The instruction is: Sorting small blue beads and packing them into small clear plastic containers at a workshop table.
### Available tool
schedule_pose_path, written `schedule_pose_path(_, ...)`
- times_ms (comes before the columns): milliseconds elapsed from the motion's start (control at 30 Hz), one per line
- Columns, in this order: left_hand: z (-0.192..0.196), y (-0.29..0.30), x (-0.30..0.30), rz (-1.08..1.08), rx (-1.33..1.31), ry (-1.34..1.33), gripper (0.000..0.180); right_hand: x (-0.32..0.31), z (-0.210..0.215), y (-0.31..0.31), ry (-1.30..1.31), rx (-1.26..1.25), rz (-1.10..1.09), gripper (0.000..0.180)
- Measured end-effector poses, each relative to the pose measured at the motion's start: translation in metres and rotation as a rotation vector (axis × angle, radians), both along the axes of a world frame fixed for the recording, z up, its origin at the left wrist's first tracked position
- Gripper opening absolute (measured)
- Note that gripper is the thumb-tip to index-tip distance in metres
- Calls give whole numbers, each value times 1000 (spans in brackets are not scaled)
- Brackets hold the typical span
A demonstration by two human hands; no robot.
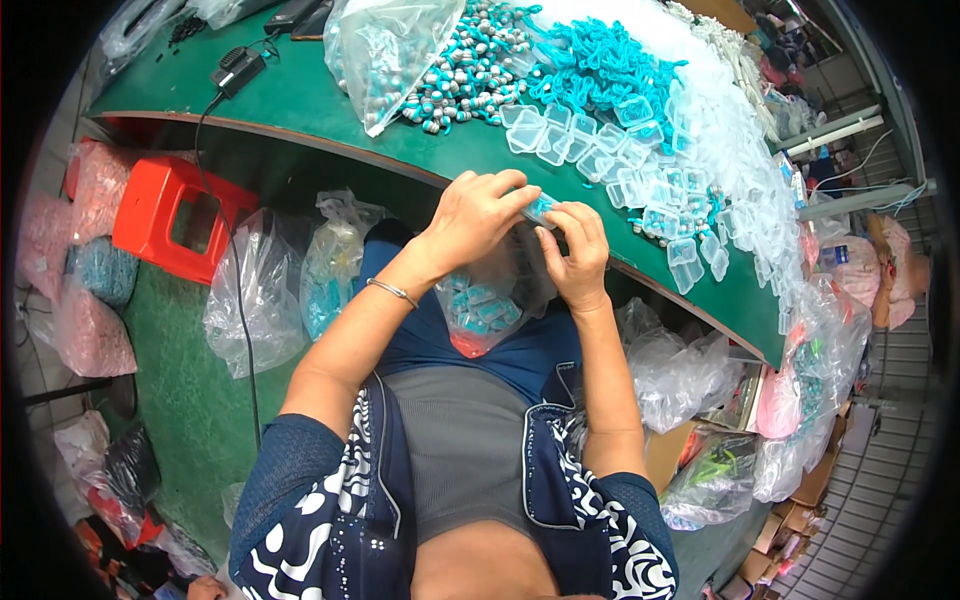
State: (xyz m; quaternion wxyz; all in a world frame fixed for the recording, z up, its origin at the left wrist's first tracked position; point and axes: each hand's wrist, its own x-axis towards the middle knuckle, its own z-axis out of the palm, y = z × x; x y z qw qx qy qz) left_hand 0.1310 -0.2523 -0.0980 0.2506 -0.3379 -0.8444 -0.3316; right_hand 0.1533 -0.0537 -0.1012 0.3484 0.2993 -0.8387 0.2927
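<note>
Between my two hands, just in front of the table's near edge, is a small clear plastic box (540, 208) with something turquoise inside. My left hand (480, 215) grips its left end, fingers bent over it. The fingers and thumb of my right hand (577, 250) close on its other end. Below them, on my lap, an open clear bag (485, 312) holds several similar boxes with turquoise contents. Beyond my hands on the green table (330, 120) lie many empty clear boxes (570, 140), a heap of turquoise cords (610, 60) and a pile of grey-and-turquoise beads (470, 75).
A clear bag of beads (390, 60) leans at the table's far side. A black device (238, 70) trails a cable down to the left. An orange-red stool (165, 220) and filled plastic bags (260, 290) stand on the floor at left. More bags (680, 375) crowd the right.
</note>
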Motion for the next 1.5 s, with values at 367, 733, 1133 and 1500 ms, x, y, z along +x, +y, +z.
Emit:
schedule_pose_path(367,-6,-2,-20,-227,61,-64,24,-4,7,1,-233,-124,7,30)
schedule_pose_path(733,-22,-1,19,-107,159,-117,24,-36,40,11,-256,53,60,20)
schedule_pose_path(1133,-165,28,38,-86,-374,-400,21,-40,27,-2,74,351,-168,18)
schedule_pose_path(1500,-2,-15,4,-21,77,21,39,-40,27,22,-41,228,-149,30)
